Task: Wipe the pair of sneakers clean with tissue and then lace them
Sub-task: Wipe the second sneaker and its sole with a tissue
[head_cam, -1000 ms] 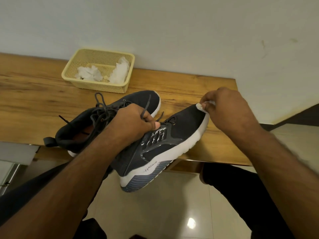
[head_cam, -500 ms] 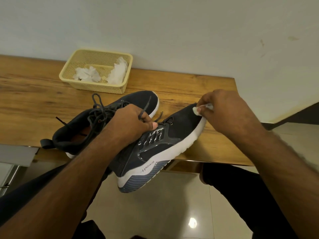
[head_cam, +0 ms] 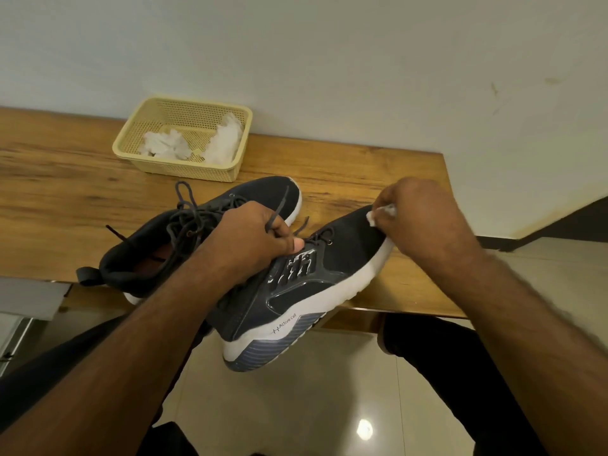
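White tissue pinched in my right hand, wiping toe of sneaker gripped by left hand. Next: sole edge, firm strokes.

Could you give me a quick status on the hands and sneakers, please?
Left hand grips held sneaker. Right hand presses tissue to its toe. Nothing in the way.

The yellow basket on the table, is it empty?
No, the yellow basket holds two crumpled white tissues, one at its left side and one at its right.
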